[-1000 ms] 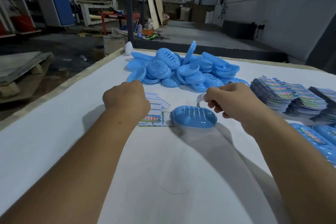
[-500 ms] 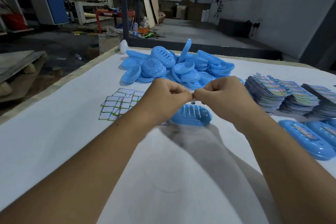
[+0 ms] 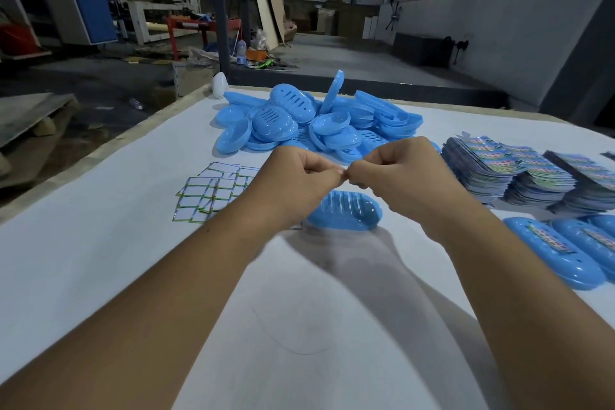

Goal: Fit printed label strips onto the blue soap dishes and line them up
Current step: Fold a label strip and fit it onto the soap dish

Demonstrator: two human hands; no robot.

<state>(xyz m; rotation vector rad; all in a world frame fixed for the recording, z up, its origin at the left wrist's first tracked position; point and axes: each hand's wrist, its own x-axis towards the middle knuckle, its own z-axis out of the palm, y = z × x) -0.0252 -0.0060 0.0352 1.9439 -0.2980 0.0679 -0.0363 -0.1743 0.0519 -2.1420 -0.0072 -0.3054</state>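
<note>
I saw both hands, left and right, pinching something tiny, unidentifiable, above the soap dish; I judged it could slip.

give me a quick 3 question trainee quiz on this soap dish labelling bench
1. True or false: the single soap dish below the hands already carries a label.
2. Where do the finished labelled dishes lie? A) right edge B) far left C) on the floor
3. Fill in: the left hand and right hand meet fingertip to fingertip above the ____.

Key: 1 false; 2 A; 3 single soap dish
</note>
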